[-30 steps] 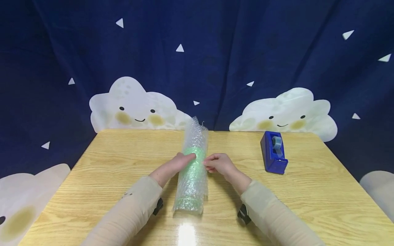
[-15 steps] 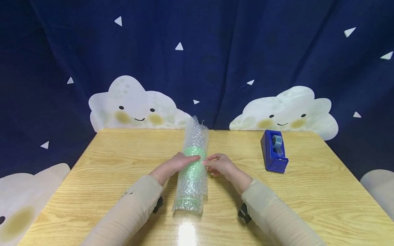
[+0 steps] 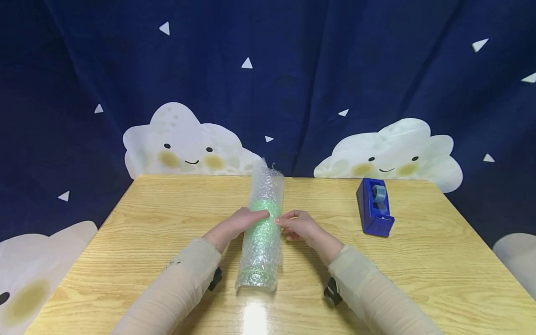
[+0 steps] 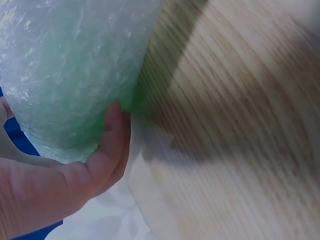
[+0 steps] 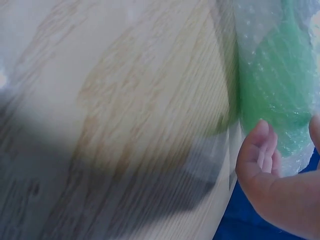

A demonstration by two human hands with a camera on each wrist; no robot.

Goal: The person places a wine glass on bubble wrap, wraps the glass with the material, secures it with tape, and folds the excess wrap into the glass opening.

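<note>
A bubble-wrapped green cylinder (image 3: 260, 246) lies lengthwise on the table in the head view. Clear wrap sticks out beyond its far end. My left hand (image 3: 247, 219) holds its left side, thumb across the top. Curled fingers (image 4: 116, 135) lie against its side in the left wrist view. On the right side, my right hand (image 3: 299, 224) holds the bubble wrap at its edge with thumb and fingertips. Its other fingers (image 5: 257, 150) curl loosely beside the cylinder in the right wrist view. The exact fingertip contact is too small to make out.
A blue tape dispenser (image 3: 374, 209) with a roll of clear tape stands at the right on the wooden table (image 3: 167, 200). Behind the table's far edge hangs a dark blue curtain (image 3: 284, 83) with clouds and triangles.
My left thumb has slid a little right across the wrap, then slightly back. The right fingers have shifted a little at the wrap's edge. The cylinder stays in place.
</note>
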